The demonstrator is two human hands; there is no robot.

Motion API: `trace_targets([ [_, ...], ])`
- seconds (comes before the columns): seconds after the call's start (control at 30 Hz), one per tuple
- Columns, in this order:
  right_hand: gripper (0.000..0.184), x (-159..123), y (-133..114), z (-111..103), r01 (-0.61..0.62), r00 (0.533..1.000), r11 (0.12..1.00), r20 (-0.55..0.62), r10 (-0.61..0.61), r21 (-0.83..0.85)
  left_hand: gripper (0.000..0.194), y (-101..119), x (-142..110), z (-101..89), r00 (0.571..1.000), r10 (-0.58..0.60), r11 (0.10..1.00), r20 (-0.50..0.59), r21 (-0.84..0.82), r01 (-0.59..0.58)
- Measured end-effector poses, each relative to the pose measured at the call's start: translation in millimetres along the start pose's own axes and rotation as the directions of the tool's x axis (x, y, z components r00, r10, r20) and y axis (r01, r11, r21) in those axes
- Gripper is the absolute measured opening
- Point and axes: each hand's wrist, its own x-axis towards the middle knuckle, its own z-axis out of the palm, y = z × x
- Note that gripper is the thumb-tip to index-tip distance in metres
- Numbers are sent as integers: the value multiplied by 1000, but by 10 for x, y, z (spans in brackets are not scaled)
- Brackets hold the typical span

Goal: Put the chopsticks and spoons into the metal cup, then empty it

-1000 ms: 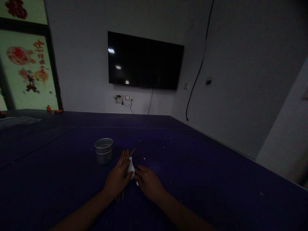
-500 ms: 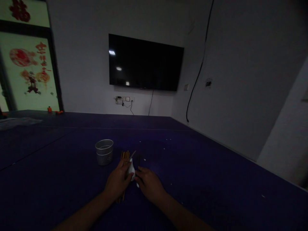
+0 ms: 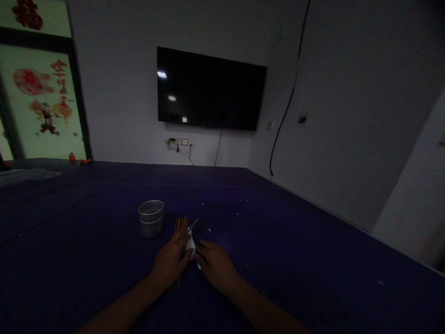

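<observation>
My left hand [image 3: 171, 260] is closed on a smooth white piece [image 3: 191, 247], narrow at the top and wider below, shaped like a soup spoon. My right hand [image 3: 216, 263] has its fingertips pinched at the right edge of the same piece. A thin grey metal handle [image 3: 193, 224] sticks out above the left fingers. Under the right fingers runs a slim dark utensil [image 3: 200, 229] with a bright end; its kind is mostly hidden. Several wooden chopsticks [image 3: 180, 223] lie side by side beneath my left hand. A round metal cup [image 3: 151, 225] stands upright to the left.
The purple surface [image 3: 299, 260] carries scattered white bits [image 3: 209, 229]. Clear plastic sheeting [image 3: 28, 176] lies at the far left, and small orange objects [image 3: 85, 162] sit by the door. A wall-mounted television [image 3: 210, 88] and a hanging black cable [image 3: 285, 109] are beyond.
The grey metal handle above my left fingers has tilted slightly to the right and shows a little more. Both hands stay almost in place; the cup and chopsticks have not moved.
</observation>
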Motion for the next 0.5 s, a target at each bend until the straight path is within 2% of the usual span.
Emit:
trace_targets([
  [0.23, 28, 5, 22, 27, 9, 1000, 1000, -15, -10, -11, 36, -40, 12, 28, 1000, 12, 1000, 14, 6, -12],
  [0.5, 27, 5, 18, 21, 17, 1000, 1000, -15, -17, -13, 34, 21, -6, -18, 1000, 5, 999, 23, 45, -6],
])
